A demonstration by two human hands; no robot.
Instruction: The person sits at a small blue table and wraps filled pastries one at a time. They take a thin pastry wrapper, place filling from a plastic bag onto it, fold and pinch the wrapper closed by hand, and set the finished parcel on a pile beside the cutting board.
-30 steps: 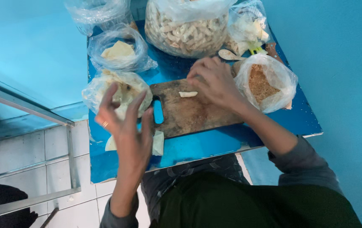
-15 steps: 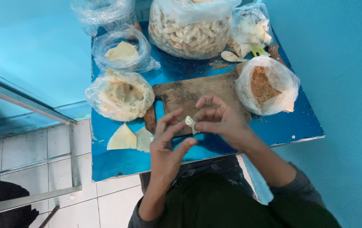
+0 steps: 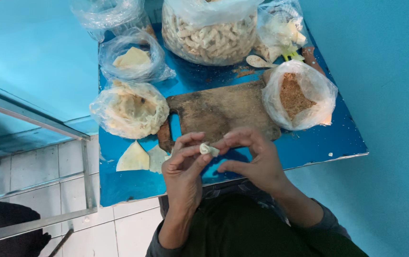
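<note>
A small pale folded dumpling (image 3: 208,150) sits between the fingertips of both hands, just over the near edge of a worn wooden cutting board (image 3: 223,112). My left hand (image 3: 184,172) pinches it from the left and my right hand (image 3: 252,159) pinches it from the right. Two pale triangular wrappers (image 3: 140,158) lie on the blue table (image 3: 309,143) left of my left hand. A plastic bag of pale wrappers (image 3: 129,110) rests beside the board's handle. A bag of brown filling (image 3: 298,96) stands at the board's right end.
A large bag of finished pale dumplings (image 3: 209,33) stands at the back. Smaller plastic bags (image 3: 133,59) sit at the back left, another bag (image 3: 280,31) and a spoon (image 3: 257,61) at the back right. A metal rail (image 3: 47,126) and tiled floor lie left.
My left hand came away from the bag of wrappers and joined my right hand in front of the board. Both hands now pinch the small dumpling, which looks more tightly folded.
</note>
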